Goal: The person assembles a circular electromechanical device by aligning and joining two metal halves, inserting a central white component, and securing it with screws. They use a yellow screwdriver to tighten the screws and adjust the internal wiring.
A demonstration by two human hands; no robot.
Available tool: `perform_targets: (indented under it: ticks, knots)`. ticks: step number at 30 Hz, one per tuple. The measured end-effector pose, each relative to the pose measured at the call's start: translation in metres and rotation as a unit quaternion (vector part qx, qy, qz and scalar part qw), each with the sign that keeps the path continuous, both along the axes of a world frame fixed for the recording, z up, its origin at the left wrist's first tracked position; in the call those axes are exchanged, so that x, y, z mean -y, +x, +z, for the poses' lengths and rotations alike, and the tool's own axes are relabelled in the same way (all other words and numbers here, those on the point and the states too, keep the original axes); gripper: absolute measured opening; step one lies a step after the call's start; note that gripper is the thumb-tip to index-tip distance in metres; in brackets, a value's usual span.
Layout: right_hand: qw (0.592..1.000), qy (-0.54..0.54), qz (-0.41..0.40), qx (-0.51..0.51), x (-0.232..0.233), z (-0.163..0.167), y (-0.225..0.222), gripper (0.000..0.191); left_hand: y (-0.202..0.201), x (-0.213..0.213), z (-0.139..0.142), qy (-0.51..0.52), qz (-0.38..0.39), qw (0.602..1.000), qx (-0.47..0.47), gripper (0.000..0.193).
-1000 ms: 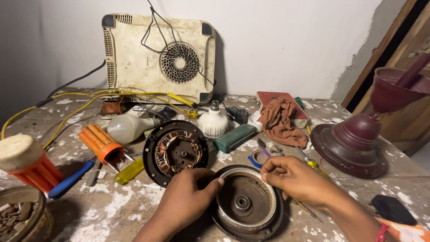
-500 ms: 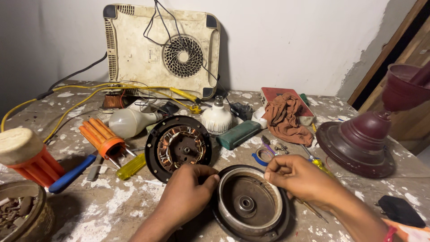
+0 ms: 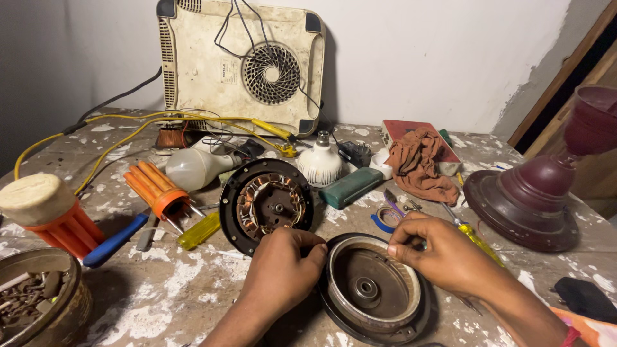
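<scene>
The round metal motor cover (image 3: 373, 289) lies flat on the paint-stained table (image 3: 160, 289), open side up. The left hand (image 3: 283, 270) presses its rim with curled fingers; the right hand (image 3: 437, 247) pinches the far rim (so it stays steady). The copper-wound motor (image 3: 267, 204) leans just behind.

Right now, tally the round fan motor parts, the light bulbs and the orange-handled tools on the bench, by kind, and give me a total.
Round fan motor parts: 2, the stator with copper windings and the rotor housing under both hands
Light bulbs: 2, the clear bulb and the white bulb
Orange-handled tools: 2, orange tool and orange-and-cream tool
Total: 6
</scene>
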State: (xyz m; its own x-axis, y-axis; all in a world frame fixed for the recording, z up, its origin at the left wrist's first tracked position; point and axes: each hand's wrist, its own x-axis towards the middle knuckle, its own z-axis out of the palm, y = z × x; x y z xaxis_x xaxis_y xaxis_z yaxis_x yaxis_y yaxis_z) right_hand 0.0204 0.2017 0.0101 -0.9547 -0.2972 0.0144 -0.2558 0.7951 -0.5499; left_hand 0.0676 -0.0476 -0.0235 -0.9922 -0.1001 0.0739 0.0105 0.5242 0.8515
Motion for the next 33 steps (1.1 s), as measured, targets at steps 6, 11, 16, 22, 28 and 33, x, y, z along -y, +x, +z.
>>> perform_targets:
  ticks: [6,11,16,22,28,33]
  knots:
    - [0.998,0.026,-0.048,0.012,0.000,-0.006,0.000,0.022,0.001,0.001,-0.001,-0.003,-0.038,0.998,-0.056,0.024]
    - [0.994,-0.098,0.048,0.007,-0.001,-0.016,-0.004,0.013,0.003,0.002,-0.002,0.000,-0.038,0.997,-0.065,0.025]
    - [0.996,-0.078,0.042,-0.022,-0.001,-0.022,-0.009,0.011,-0.002,0.005,-0.003,-0.015,-0.035,0.997,-0.066,0.026]
    - [0.989,-0.077,0.079,-0.100,0.001,-0.024,-0.009,0.013,-0.004,0.009,-0.005,-0.010,-0.042,0.996,-0.082,0.026]
    - [0.986,-0.134,0.069,-0.073,0.009,-0.024,-0.007,0.014,-0.004,0.008,0.002,0.047,-0.057,0.997,-0.033,0.025]
    - [0.989,-0.131,0.018,-0.066,0.023,-0.022,0.001,0.015,0.001,0.005,0.002,0.043,-0.051,0.998,-0.006,0.025]
